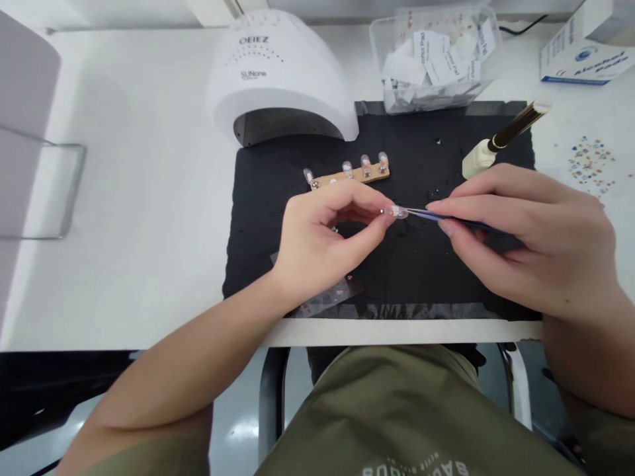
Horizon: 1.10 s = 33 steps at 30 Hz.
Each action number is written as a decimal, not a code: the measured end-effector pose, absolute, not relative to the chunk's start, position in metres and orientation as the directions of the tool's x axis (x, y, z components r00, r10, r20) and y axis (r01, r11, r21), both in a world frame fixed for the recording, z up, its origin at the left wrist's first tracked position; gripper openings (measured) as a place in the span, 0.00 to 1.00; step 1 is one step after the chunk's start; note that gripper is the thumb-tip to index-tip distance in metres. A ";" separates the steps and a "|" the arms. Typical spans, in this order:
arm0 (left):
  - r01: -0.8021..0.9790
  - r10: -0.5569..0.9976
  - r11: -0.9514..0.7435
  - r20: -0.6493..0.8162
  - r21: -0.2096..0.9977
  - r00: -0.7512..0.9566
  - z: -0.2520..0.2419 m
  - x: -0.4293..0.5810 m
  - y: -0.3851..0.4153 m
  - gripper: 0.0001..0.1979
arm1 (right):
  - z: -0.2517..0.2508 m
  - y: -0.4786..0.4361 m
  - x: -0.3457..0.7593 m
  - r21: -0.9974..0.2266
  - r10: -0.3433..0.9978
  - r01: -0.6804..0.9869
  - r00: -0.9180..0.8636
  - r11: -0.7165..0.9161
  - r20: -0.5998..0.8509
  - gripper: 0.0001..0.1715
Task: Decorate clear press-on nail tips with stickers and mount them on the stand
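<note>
My left hand [332,241] pinches a clear false nail [398,211] with a pale and orange pattern between thumb and fingertips, over the black mat [421,271]. From the right, my right hand [530,238] grips blue tweezers [436,216], whose fine tips meet the nail's end. Whether the tips hold anything is too small to tell. Just beyond my left hand lies a wooden strip [357,177] bearing several false nails, upright on small round mounts. Under my left wrist, a see-through sticker sheet [325,299] is partly covered.
A white nail lamp [292,73] stands at the back left of the mat. Behind are a clear bin [439,99] of alcohol pads and an alcohol pad box [585,56]. A polish bottle [479,158] stands near my right hand; small coloured flakes [592,165] lie right.
</note>
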State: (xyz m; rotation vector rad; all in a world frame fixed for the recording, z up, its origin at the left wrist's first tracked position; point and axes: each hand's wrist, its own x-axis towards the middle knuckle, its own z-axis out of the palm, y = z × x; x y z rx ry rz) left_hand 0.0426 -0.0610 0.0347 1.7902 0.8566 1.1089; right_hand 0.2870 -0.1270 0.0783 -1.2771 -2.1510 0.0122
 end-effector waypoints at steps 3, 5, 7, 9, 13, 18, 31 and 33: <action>0.125 0.862 -0.416 0.347 0.901 0.370 0.035 0.043 -0.061 0.05 | 0.079 -0.127 0.287 -0.309 0.789 0.781 -0.347 0.542 0.507 0.15; 0.119 0.860 -0.420 0.352 0.900 0.369 0.035 0.043 -0.061 0.05 | 0.079 -0.127 0.287 -0.310 0.800 0.788 -0.348 0.532 0.489 0.15; 0.120 0.856 -0.423 0.353 0.898 0.377 0.035 0.043 -0.061 0.07 | 0.079 -0.127 0.287 -0.310 0.803 0.790 -0.348 0.529 0.484 0.16; 0.120 0.853 -0.424 0.351 0.898 0.385 0.035 0.043 -0.061 0.08 | 0.080 -0.127 0.288 -0.312 0.800 0.786 -0.348 0.533 0.490 0.16; 0.088 0.843 -0.437 0.373 0.895 0.387 0.036 0.042 -0.061 0.06 | 0.080 -0.127 0.288 -0.314 0.795 0.780 -0.352 0.541 0.493 0.16; 0.132 0.855 -0.422 0.345 0.897 0.387 0.037 0.043 -0.061 0.08 | 0.080 -0.127 0.287 -0.307 0.781 0.771 -0.363 0.558 0.508 0.17; 0.130 0.857 -0.428 0.356 0.895 0.373 0.037 0.044 -0.061 0.07 | 0.080 -0.127 0.287 -0.300 0.784 0.776 -0.368 0.556 0.501 0.18; 0.112 0.856 -0.425 0.359 0.898 0.372 0.038 0.044 -0.062 0.05 | 0.080 -0.127 0.287 -0.301 0.779 0.772 -0.368 0.560 0.507 0.17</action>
